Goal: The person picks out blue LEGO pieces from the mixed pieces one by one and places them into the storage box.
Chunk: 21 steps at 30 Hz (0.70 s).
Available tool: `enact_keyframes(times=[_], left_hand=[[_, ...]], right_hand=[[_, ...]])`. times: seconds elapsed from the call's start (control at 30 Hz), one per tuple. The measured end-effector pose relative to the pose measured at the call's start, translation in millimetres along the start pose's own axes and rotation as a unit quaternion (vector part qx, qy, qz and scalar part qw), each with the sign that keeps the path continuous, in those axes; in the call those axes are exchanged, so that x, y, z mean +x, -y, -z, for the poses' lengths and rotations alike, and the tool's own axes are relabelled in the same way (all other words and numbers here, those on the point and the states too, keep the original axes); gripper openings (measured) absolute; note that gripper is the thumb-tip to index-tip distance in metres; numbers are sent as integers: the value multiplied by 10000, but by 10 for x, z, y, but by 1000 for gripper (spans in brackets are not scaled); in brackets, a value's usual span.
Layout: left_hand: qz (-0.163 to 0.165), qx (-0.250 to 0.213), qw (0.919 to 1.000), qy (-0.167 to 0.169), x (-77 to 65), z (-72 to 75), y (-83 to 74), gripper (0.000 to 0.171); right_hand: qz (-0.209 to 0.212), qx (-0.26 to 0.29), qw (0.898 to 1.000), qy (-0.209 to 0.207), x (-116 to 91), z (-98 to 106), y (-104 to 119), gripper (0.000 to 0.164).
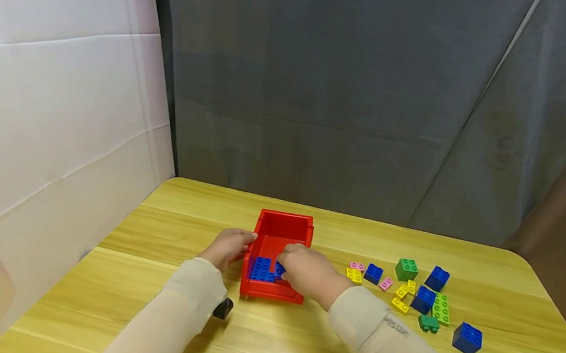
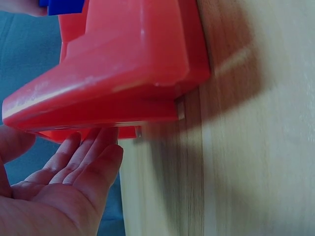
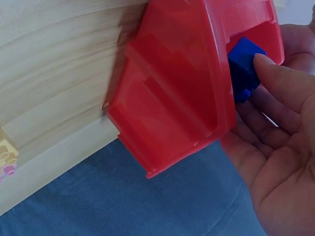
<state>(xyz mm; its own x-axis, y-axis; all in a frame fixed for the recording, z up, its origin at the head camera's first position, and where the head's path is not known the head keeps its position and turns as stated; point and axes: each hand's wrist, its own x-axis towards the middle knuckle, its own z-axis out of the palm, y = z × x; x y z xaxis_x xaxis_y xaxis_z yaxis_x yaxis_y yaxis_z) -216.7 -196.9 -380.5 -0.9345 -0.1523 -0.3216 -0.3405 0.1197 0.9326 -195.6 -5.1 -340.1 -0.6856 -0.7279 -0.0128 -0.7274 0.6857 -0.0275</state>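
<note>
A red plastic bin [image 1: 284, 225] stands on the wooden table in front of the person. At its left side the left hand [image 1: 229, 247] rests against the wall, with fingers [image 2: 74, 157] fairly straight in the left wrist view. The right hand [image 1: 310, 271] reaches over the bin's right wall and pinches a blue toy brick [image 3: 244, 64] between thumb and fingers. Beside that brick, a larger blue patch of studded bricks [image 1: 262, 269] lies on the bin floor near its front. The right hand partly hides the held brick in the head view.
Right of the bin lie loose toy bricks: several blue ones [image 1: 468, 339], yellow ones [image 1: 399, 305], pink ones [image 1: 385, 284], a green one [image 1: 406, 270], a dark green one [image 1: 428, 323] and a long lime one [image 1: 441, 309]. A grey curtain [image 1: 301, 82] hangs behind the table.
</note>
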Motion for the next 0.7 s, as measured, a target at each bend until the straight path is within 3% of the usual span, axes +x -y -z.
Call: enact_keyframes(times=[0.33, 0.7], left_hand=[[3, 132, 9999, 61, 3, 19, -2, 42], [2, 129, 9999, 33, 2, 5, 5, 41]], right_hand=[[-169, -83, 9996, 208, 48, -44, 20, 28], [-47, -328, 9992, 230, 70, -93, 43, 18]])
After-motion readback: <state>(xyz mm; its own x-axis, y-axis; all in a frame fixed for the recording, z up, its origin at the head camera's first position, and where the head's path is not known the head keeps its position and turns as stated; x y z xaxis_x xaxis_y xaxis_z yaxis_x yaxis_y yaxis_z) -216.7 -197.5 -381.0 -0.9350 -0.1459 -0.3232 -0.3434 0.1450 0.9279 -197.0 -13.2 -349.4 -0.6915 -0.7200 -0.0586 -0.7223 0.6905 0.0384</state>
